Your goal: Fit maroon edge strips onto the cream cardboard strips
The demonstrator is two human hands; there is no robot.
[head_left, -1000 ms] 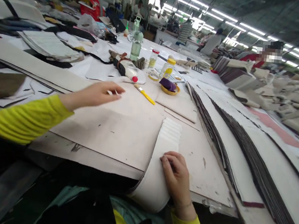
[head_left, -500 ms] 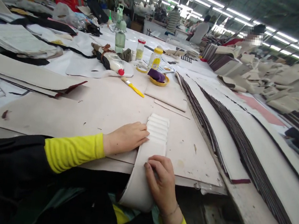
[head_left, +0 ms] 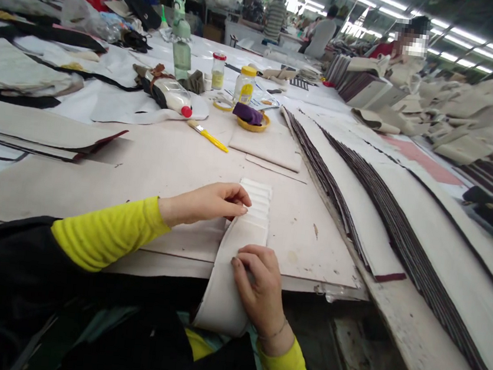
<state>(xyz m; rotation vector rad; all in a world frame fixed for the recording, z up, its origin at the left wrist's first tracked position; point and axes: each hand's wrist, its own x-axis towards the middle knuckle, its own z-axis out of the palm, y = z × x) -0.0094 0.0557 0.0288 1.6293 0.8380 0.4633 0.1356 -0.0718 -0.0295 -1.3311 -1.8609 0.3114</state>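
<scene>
A long cream strip (head_left: 239, 246) of fabric-like or leather-like material lies over the table's front edge. Several raised crosswise folds show at its far end, and its near part curves down toward my lap. My left hand (head_left: 211, 202) comes in from the left, thumb and fingers closed together at the strip's left edge beside the folds. Lower down, my right hand (head_left: 263, 291) is on the right side of the strip, fingers curled and thumb near the index finger. The underside of the strip and some fingertips are hidden.
A beige board (head_left: 178, 159) covers the work surface. Beyond it lie a yellow-handled brush (head_left: 210, 137), a yellow dish (head_left: 253, 124) with purple cloth, a yellow-lidded jar (head_left: 244, 87) and a green bottle (head_left: 181, 53). Layered long strips (head_left: 361, 192) fill the right; people work behind.
My left hand has gone from lying flatter on the folds to a raised, pinched shape at the strip's edge. My right hand stays on the strip. The whole view has shifted slightly.
</scene>
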